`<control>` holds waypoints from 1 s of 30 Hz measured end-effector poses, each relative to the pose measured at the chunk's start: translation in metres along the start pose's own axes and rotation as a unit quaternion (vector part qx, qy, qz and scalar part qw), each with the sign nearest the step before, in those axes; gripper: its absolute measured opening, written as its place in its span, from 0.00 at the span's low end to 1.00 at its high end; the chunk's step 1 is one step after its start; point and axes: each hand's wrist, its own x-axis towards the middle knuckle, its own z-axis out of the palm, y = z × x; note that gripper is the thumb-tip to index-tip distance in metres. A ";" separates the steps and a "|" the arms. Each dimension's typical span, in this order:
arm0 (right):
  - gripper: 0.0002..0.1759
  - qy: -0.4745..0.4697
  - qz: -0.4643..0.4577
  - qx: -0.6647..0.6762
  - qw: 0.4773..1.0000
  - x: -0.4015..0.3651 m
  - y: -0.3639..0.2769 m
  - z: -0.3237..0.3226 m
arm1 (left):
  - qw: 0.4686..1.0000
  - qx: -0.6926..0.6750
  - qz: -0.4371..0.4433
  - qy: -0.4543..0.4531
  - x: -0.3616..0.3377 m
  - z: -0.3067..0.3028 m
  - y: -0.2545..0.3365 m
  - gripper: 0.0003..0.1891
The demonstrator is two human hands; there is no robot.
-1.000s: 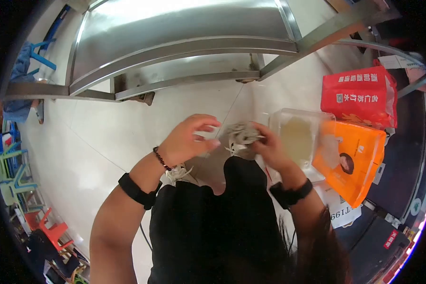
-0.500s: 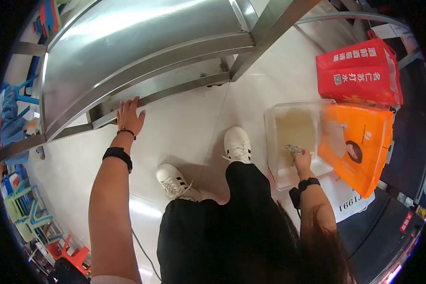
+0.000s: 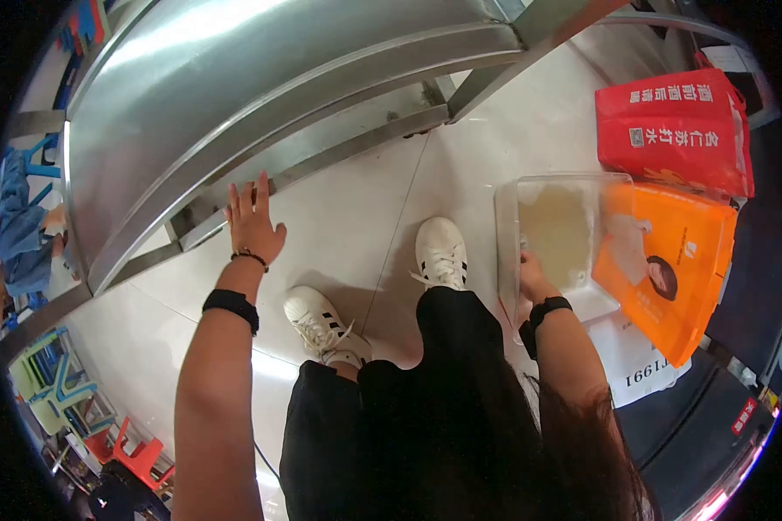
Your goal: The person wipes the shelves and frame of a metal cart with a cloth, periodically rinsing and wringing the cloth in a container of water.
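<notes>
My left hand [image 3: 256, 230] is open with its fingers spread, the fingertips at the lower rail [image 3: 317, 161] of a stainless steel table [image 3: 261, 78]. On the right, my right hand [image 3: 534, 276] reaches into a clear plastic bin [image 3: 506, 234], close to its left wall. Its fingers are curled, and what they hold is mostly hidden; only a small greyish bit shows at the fingertips. A murky beige patch, which looks like water, covers part of the bin's bottom. Dark bands circle both my wrists.
A red bag [image 3: 669, 130] and an orange bag [image 3: 669, 260] stand right of the bin, with a white bag [image 3: 639, 369] below. My white shoes [image 3: 441, 252] are on the tiled floor between table and bin. Small coloured chairs [image 3: 135, 456] and a person's blue clothing [image 3: 22, 226] appear at far left.
My right hand has moved to the bin's left side, and the crumpled grey thing it held is now mostly hidden. My left hand has shifted slightly right along the rail. The view has tilted slightly.
</notes>
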 end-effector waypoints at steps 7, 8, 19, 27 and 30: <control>0.06 -0.133 0.115 0.283 0.943 -0.009 -0.029 -0.037 | 0.995 0.007 -0.058 -0.078 -0.015 -0.005 0.015 0.44; 0.06 -0.130 0.112 0.284 0.943 -0.018 -0.040 -0.043 | 0.994 0.015 -0.067 -0.085 -0.017 -0.004 0.017 0.44; 0.18 -0.091 0.107 0.628 0.766 -0.058 -0.124 -0.054 | 0.995 -0.065 -0.076 -0.019 -0.022 -0.006 0.025 0.41; 0.11 -0.071 0.111 0.644 0.754 -0.041 -0.110 -0.050 | 0.982 -0.166 0.052 0.073 -0.030 -0.011 0.034 0.33; 0.09 -0.075 0.108 0.631 0.764 -0.049 -0.128 -0.053 | 0.973 -0.200 0.077 0.087 -0.031 -0.015 0.034 0.31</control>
